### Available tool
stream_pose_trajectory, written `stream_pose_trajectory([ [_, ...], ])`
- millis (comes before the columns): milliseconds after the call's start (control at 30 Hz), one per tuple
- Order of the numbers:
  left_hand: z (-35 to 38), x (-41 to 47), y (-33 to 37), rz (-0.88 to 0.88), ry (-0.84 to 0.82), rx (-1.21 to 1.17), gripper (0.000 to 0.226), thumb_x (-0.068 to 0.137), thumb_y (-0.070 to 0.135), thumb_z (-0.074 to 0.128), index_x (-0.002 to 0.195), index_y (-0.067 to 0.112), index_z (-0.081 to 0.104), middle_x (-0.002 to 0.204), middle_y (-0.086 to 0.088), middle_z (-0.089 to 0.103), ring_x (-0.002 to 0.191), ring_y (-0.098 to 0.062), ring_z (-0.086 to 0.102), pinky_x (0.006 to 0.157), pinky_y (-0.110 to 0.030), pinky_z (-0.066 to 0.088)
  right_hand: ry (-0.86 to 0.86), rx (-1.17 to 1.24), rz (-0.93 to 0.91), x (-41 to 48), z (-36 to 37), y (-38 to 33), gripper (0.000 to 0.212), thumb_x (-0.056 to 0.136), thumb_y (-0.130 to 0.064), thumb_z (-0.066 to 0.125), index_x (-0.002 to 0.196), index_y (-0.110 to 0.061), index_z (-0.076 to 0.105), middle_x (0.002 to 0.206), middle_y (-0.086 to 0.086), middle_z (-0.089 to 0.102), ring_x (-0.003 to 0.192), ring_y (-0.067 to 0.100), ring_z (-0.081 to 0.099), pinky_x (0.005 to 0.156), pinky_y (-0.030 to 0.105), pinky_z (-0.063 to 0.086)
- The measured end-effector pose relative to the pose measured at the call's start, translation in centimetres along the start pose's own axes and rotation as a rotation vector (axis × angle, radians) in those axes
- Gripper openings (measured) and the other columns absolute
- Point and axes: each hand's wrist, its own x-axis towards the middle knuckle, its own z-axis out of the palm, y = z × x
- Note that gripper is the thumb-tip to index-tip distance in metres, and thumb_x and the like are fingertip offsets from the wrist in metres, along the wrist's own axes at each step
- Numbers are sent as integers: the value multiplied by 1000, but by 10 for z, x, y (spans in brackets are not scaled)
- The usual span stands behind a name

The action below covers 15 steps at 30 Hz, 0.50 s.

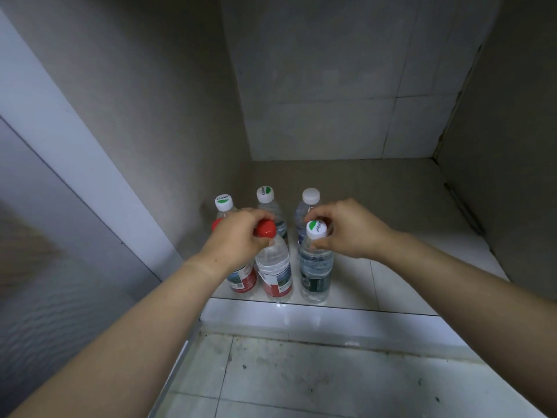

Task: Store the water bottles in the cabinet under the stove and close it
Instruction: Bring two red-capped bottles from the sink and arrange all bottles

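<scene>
Several clear water bottles stand upright in two rows on the cabinet floor [391, 206], near its left wall. My left hand [238, 236] grips the neck of a red-capped bottle [275, 270] in the front row. A second red-capped bottle [242, 282] stands just left of it, mostly hidden under my wrist. My right hand [349, 227] pinches the neck of a front bottle with a green-and-white cap [315, 267]. Behind them stand three more bottles: a left one [223, 203], a middle one [265, 195] and a white-capped right one [310, 197].
The cabinet's open door [54, 182] stands at the left. The cabinet's right half is bare floor up to the right wall [497, 146]. A white tiled sill [331, 321] fronts the cabinet, with stained floor tiles [331, 381] below it.
</scene>
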Motion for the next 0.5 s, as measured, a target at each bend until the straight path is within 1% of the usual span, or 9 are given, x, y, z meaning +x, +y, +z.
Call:
stream_pose_trajectory([
  [67,2,0,1,5,17,11,43,79,18,72,120,20,60,117,-3,61,105,-21,56,88,-27,43,6,-28,17,2,-1,-2,44,70,-24,79,111,-21,65,106,2,68,89,13,61,75,20,41],
  [133,4,1,1,6,40,23,42,81,18,70,121,18,59,117,-3,60,105,-21,55,86,-25,41,5,-50,27,4,-2,-3,44,70,-25,79,111,-21,65,105,3,68,90,16,61,74,20,41],
  [367,6,6,2,-3,38,42,45,81,20,70,123,19,56,119,-4,58,106,-22,55,85,-25,40,27,-43,37,6,0,-4,41,71,-22,78,110,-20,65,106,3,67,87,13,58,71,19,37],
  [433,5,6,1,11,35,68,46,80,22,71,124,20,56,118,-5,59,105,-22,55,87,-28,44,30,-38,38,3,-1,-3,39,71,-22,77,108,-20,64,105,3,68,89,15,60,71,19,37],
  [500,3,2,0,43,26,111,51,79,27,72,126,23,53,120,-3,59,107,-22,55,90,-35,47,18,-35,25,0,-2,-2,38,72,-22,76,108,-20,63,105,3,68,90,15,61,71,19,38],
])
